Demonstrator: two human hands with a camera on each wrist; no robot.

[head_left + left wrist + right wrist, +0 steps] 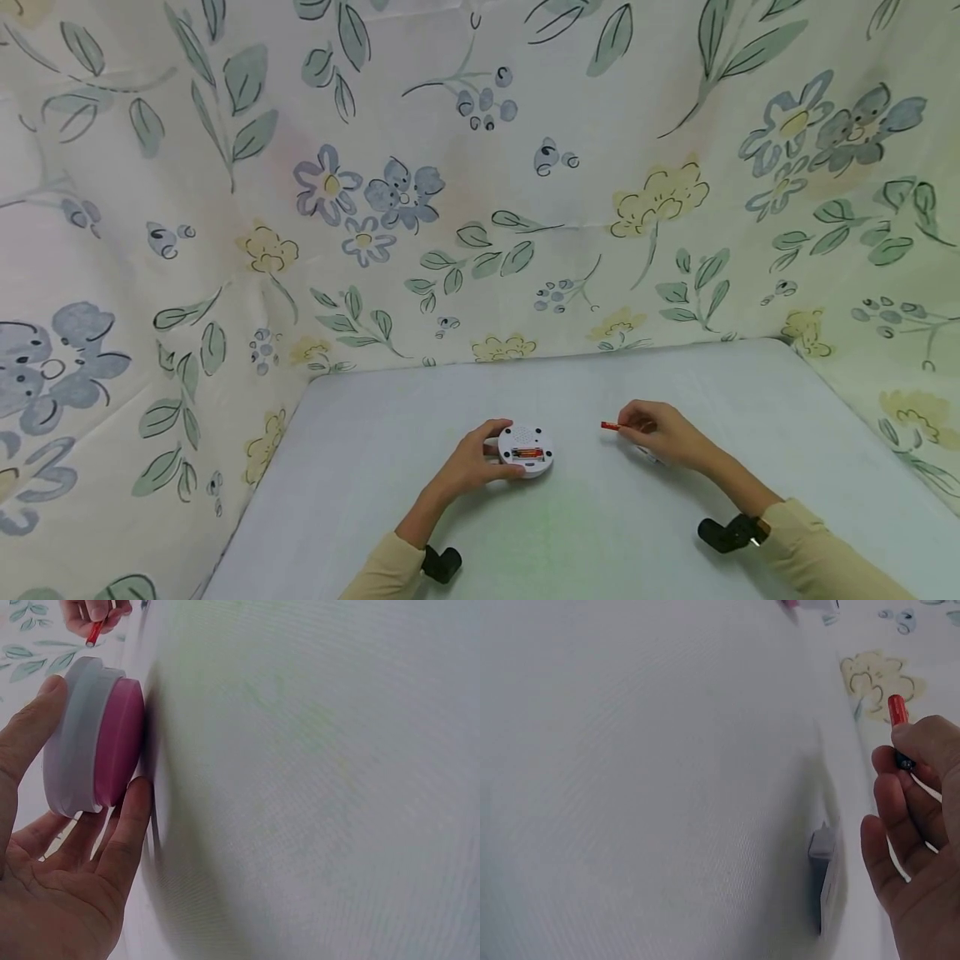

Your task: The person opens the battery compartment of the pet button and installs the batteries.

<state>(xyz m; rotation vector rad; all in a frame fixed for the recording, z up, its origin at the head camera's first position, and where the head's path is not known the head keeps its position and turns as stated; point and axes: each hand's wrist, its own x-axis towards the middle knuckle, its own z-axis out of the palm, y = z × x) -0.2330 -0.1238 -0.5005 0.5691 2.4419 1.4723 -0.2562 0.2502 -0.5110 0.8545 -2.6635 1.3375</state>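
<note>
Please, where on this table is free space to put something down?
Bare table lies left of the left hand, and between the round white device and the red battery. It is crowded near the right hand, where a small pale piece lies.

The round white-and-pink device (pixel 90 742) looks like smooth plastic with a soft sheen; the slim red cylindrical battery (pixel 898 710) has a smooth casing. The white desk (pixel 592 542) looks matt and finely ribbed, the cream flower-printed backdrop (pixel 465 308) like matt cloth.
</note>
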